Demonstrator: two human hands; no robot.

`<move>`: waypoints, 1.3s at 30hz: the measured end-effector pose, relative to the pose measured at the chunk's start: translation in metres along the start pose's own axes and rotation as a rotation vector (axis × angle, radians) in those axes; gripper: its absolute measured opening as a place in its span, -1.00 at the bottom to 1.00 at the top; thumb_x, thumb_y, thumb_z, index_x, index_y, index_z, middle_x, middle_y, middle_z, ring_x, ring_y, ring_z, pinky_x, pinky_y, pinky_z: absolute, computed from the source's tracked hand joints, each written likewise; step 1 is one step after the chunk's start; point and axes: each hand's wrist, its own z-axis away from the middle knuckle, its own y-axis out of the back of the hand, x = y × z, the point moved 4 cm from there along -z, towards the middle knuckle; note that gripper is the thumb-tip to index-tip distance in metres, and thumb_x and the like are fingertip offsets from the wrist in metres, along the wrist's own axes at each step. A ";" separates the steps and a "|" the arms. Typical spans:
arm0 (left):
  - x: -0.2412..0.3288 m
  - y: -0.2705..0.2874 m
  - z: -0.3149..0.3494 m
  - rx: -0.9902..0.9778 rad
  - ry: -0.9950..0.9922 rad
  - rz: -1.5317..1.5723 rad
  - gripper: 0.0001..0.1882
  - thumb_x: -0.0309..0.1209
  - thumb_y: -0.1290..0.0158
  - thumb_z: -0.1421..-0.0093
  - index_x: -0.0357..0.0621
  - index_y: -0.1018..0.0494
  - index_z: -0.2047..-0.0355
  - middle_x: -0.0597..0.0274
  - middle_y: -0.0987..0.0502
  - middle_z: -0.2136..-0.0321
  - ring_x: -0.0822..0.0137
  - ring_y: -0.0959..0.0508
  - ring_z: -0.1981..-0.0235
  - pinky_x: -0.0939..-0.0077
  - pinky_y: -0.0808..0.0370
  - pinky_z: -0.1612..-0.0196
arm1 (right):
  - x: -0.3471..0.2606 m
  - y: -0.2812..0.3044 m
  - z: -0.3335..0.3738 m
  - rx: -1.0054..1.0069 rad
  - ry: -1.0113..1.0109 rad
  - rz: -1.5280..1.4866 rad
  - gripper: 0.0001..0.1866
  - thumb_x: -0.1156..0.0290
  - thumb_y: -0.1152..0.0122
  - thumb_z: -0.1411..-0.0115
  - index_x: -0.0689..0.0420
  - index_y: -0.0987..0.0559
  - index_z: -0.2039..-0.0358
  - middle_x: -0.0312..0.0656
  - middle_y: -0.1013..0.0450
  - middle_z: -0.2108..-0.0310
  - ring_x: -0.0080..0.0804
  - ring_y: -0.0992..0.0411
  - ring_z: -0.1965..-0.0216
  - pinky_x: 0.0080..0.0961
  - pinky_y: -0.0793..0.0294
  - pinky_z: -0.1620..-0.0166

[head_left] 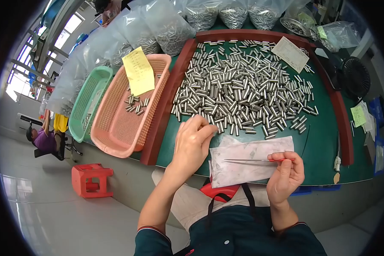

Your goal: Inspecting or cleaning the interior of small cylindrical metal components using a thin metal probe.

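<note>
Over pale cloth (239, 173), right hand (287, 173) closed round red-handled tool (274, 160), left hand (190, 141) curled near metal pins (239, 85), grip unclear.

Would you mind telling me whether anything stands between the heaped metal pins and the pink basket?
Yes: the raised red-brown rail, along the heap's left side, runs between the metal pins and the pink basket.

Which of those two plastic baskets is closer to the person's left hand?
The salmon-pink basket. It sits beside the green basket, on the side toward the left hand, and has a yellow note at its far end.
</note>
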 end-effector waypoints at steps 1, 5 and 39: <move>-0.001 -0.002 -0.003 -0.008 -0.051 -0.032 -0.86 -0.62 -0.06 0.13 -0.18 -0.47 0.49 0.23 -0.32 0.54 0.25 -0.36 0.44 0.44 -0.28 0.36 | 0.000 -0.002 0.000 0.003 0.003 -0.003 -0.85 0.59 0.15 -0.17 0.34 -0.32 0.24 0.04 -0.44 0.43 -0.31 -0.44 0.43 -0.40 -0.44 0.24; 0.005 -0.007 -0.008 -0.103 -0.129 -0.138 -0.84 -0.56 -0.10 0.15 -0.18 -0.43 0.47 0.24 -0.32 0.47 0.24 -0.33 0.39 0.42 -0.25 0.33 | -0.001 0.002 0.000 0.001 0.006 -0.006 -0.85 0.60 0.15 -0.17 0.34 -0.33 0.25 0.03 -0.44 0.44 -0.31 -0.44 0.44 -0.43 -0.44 0.26; -0.004 -0.038 0.204 0.325 1.150 1.827 -0.79 -0.40 -0.02 -0.11 -0.28 -0.34 0.31 0.23 -0.44 0.47 0.49 -0.41 0.50 0.70 -0.38 0.40 | -0.014 -0.068 0.063 -0.790 0.319 0.112 -0.81 0.73 -0.07 0.11 0.32 -0.38 0.41 -0.02 -0.46 0.48 -0.12 -0.48 0.44 -0.37 -0.53 0.40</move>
